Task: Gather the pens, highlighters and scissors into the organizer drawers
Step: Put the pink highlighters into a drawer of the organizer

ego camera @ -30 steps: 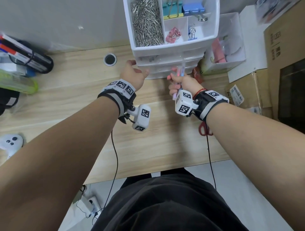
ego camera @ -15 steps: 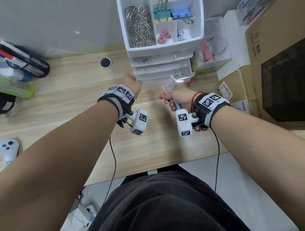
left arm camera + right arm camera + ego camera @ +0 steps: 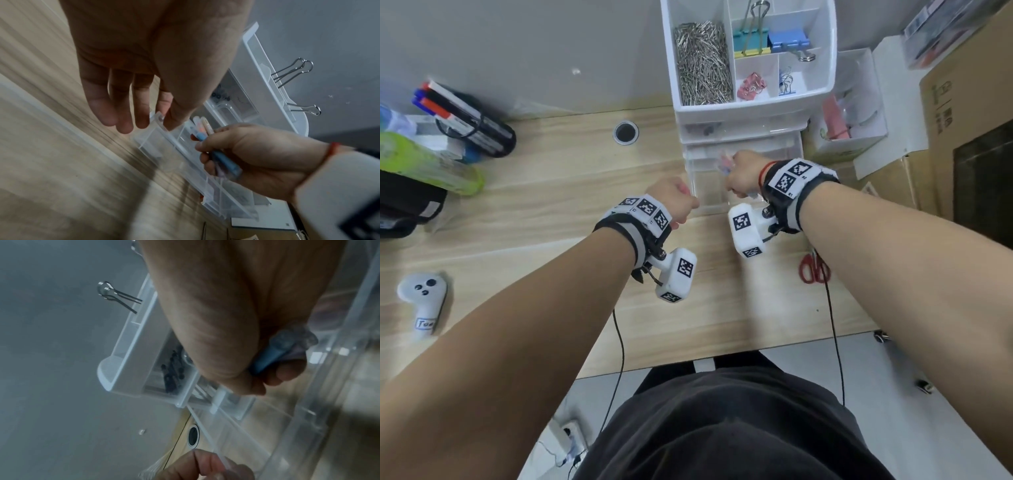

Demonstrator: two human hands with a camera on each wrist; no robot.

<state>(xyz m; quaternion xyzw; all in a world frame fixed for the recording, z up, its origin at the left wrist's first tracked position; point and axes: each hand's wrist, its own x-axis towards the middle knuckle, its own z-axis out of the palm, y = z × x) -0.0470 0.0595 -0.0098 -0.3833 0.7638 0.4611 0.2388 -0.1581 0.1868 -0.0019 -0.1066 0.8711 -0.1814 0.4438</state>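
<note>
While the left hand [image 3: 675, 198] pinched the clear drawer [image 3: 156, 142] corner, the right hand [image 3: 743, 178] gripped a pen bundle [image 3: 202, 129] just over it, tips pointing inward.

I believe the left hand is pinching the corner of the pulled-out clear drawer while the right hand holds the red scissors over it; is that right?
Not quite: the right hand holds a bundle of pens, as the left wrist view shows. The red scissors lie on the desk. The left hand does pinch the clear drawer corner.
</note>
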